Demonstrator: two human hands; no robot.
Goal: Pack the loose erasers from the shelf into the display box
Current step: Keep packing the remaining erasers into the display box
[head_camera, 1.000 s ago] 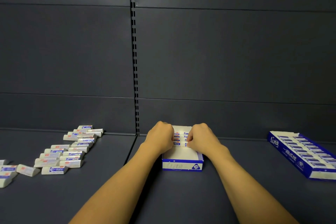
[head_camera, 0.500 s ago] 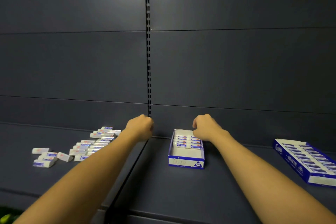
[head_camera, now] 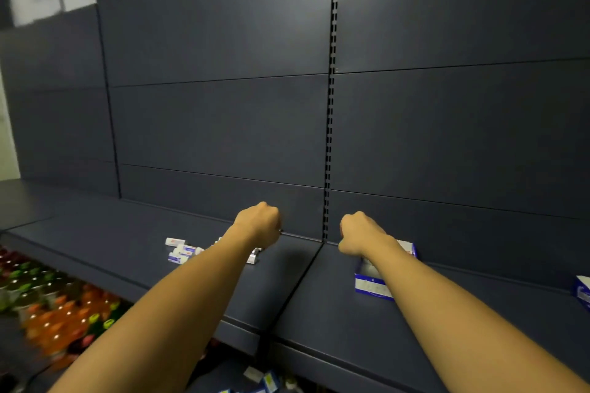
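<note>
Loose white erasers point(head_camera: 180, 251) with blue and red labels lie on the dark shelf point(head_camera: 134, 239), partly hidden behind my left forearm. My left hand point(head_camera: 258, 221) hovers above them near the back panel, fingers curled, with nothing visible in it. The blue and white display box point(head_camera: 370, 288) stands on the shelf right of the centre seam, and my right forearm covers most of it. My right hand point(head_camera: 357, 233) is curled into a fist just above the box's far left corner, and I see nothing in it.
A second blue box point(head_camera: 582, 292) shows at the right edge. Below the shelf at the left stand bottles with orange and green caps point(head_camera: 57, 313). Small boxes point(head_camera: 265, 378) lie on a lower level. The slotted upright point(head_camera: 330, 137) runs up the back panel.
Both hands left the box's inside. My left hand swung left over the loose erasers, my right lifted to the box's far corner. The view turned left and rose, showing the lower shelf's bottles.
</note>
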